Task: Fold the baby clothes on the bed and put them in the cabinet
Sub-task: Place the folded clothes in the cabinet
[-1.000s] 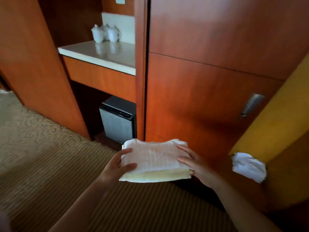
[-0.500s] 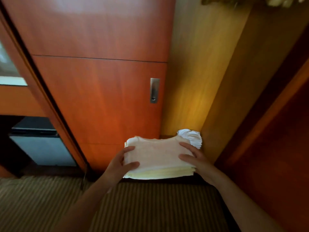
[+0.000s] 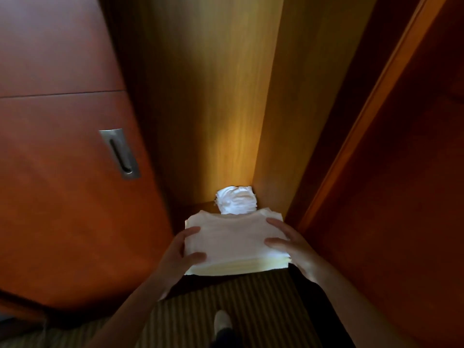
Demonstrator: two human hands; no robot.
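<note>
I'm holding the folded baby clothes [image 3: 231,238] just in front of the white bundle [image 3: 237,203], left hand [image 3: 179,249] and right hand [image 3: 293,247] fingers [image 3: 276,223] clamped on its ends; pushing deeper, I reckon I'm risking shoving that bundle and splaying the layers.

Left hand [image 3: 180,252], right hand [image 3: 293,249] and forearms [image 3: 140,305] bare — pale shoe [image 3: 222,320], dark trouser leg [image 3: 226,339].

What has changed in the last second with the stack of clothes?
The folded stack was carried rightward from the closed door to the lit cabinet opening, just before the white bundle lying there. Unchanged: left hand and right hand still grip its sides.
</note>
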